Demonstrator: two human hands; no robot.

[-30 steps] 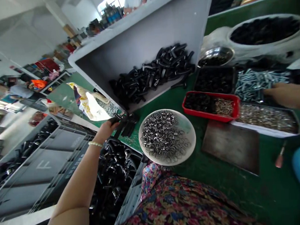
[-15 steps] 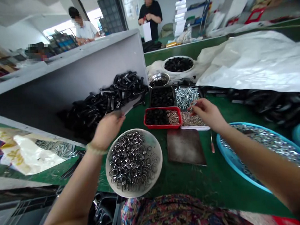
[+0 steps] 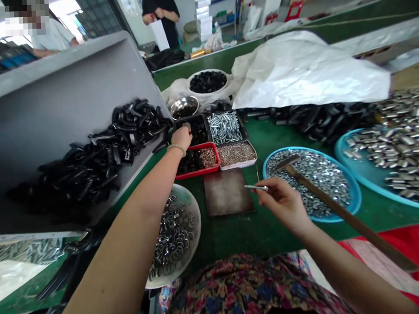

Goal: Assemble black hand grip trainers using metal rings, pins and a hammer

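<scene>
Head view: right fingers (image 3: 266, 189) pinched a thin metal pin (image 3: 255, 188) pointing left; left fingers (image 3: 184, 136), pressed together, were just above a red tray (image 3: 199, 170).

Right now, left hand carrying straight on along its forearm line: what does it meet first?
Probably the dark tray of black parts just ahead of the left hand; depth is unclear, so the fingertips may already be above it.

Left hand (image 3: 181, 138) hides anything it holds; forearm (image 3: 129, 234) covers part of ring plate (image 3: 194, 231); blue basin (image 3: 370, 184) runs off right edge.
</scene>
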